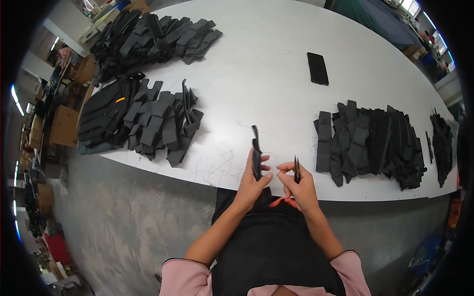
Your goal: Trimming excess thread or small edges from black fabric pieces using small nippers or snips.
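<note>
My left hand (253,178) grips a narrow black fabric strip (256,148) that stands upright above the near edge of the white table (266,64). My right hand (296,185) is just to the right of it and holds small thread snips (296,170) with dark blades pointing up and an orange loop (284,201) hanging below the palm. The two hands are a few centimetres apart. Loose black threads lie on the table in front of them.
A pile of black strips (370,143) lies to the right, another pile (158,123) to the left beside a black bag (103,116), and more strips (153,34) at the far left. A black phone (317,68) rests further back. Boxes (64,126) stand on the floor at left.
</note>
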Motion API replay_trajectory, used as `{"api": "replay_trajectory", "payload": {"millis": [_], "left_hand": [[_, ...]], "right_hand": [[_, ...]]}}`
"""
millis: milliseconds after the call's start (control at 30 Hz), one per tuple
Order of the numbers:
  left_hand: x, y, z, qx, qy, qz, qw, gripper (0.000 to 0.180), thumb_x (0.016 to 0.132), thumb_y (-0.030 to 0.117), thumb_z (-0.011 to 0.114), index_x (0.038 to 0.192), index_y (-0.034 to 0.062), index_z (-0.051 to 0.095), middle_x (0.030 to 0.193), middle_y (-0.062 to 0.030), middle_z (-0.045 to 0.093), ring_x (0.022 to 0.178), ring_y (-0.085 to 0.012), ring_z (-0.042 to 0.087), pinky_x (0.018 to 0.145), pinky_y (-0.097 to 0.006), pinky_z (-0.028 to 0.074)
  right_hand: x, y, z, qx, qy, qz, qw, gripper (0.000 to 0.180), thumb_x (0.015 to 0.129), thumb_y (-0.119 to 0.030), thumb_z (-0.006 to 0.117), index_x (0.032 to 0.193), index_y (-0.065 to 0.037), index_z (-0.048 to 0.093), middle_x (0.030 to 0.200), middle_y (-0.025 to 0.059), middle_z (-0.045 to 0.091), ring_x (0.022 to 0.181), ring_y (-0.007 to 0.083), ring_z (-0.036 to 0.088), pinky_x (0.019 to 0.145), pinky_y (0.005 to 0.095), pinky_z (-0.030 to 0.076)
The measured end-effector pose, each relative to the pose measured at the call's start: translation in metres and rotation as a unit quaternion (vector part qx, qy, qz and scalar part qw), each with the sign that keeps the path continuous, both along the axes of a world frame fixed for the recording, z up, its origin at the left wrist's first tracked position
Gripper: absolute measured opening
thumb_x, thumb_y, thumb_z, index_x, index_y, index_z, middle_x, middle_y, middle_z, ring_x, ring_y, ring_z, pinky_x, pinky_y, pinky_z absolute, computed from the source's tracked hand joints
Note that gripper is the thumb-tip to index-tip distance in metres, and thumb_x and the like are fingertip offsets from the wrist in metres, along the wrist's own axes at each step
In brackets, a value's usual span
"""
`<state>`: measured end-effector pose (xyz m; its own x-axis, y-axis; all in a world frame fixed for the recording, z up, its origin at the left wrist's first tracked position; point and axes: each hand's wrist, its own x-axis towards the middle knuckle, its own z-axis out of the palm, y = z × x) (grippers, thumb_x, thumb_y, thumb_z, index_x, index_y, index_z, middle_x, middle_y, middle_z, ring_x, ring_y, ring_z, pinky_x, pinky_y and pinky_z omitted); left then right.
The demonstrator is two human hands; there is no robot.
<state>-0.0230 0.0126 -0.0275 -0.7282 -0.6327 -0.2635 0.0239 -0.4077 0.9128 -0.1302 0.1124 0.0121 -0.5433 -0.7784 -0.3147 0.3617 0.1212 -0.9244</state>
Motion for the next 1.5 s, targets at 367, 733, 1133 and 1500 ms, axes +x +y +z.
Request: {"api": "replay_trajectory", "payload": {"millis": [367, 733, 1133, 1500], "left_hand": [[0.014, -0.002, 0.022, 0.083, 0.084, -0.061, 0.991, 0.083, 0.081, -0.003, 0.057, 0.147, 0.0074, 0.007, 0.128, -0.0103, 0.045, 0.113, -0.0169, 0.047, 0.095, -0.03, 0.04], [0.006, 0.004, -0.018, -0.298, -0.126, 0.039, 0.945, 0.042, 0.086, -0.004, 0.043, 0.129, -0.002, 0.042, 0.112, -0.0165, 0.058, 0.097, -0.0188, 0.059, 0.084, -0.028, 0.046], [0.022, -0.002, 0.027, 0.036, -0.029, 0.003, 0.999, 0.032, 0.097, 0.029, 0.046, 0.094, 0.0008, 0.061, 0.08, -0.003, 0.061, 0.072, -0.0081, 0.053, 0.067, -0.023, 0.043], [0.021, -0.013, 0.042, -0.078, -0.141, 0.011, 0.987, 0.047, 0.099, 0.04, 0.037, 0.075, 0.0032, 0.053, 0.062, 0.0035, 0.045, 0.057, -0.0049, 0.04, 0.049, -0.023, 0.034]], "right_hand": [[-0.001, -0.02, -0.013, 0.027, -0.005, 0.028, 0.999, 0.031, 0.074, -0.003, 0.07, 0.1, 0.001, 0.055, 0.068, -0.0033, 0.054, 0.058, 0.0016, 0.048, 0.046, 0.0167, 0.033], [0.01, -0.034, -0.04, 0.049, 0.441, -0.091, 0.892, 0.037, 0.062, 0.009, 0.049, 0.098, 0.001, 0.054, 0.084, 0.0116, 0.05, 0.064, 0.0184, 0.048, 0.057, 0.0289, 0.042], [-0.015, -0.011, -0.018, 0.038, -0.09, 0.105, 0.99, 0.022, 0.068, 0.003, 0.054, 0.089, 0.0, 0.058, 0.061, 0.0001, 0.052, 0.043, 0.0033, 0.039, 0.038, 0.0191, 0.029], [0.013, 0.005, 0.026, 0.029, 0.533, 0.061, 0.844, 0.034, 0.076, -0.009, 0.067, 0.108, -0.006, 0.055, 0.09, 0.0083, 0.053, 0.06, 0.0219, 0.055, 0.053, 0.0325, 0.043]]}}
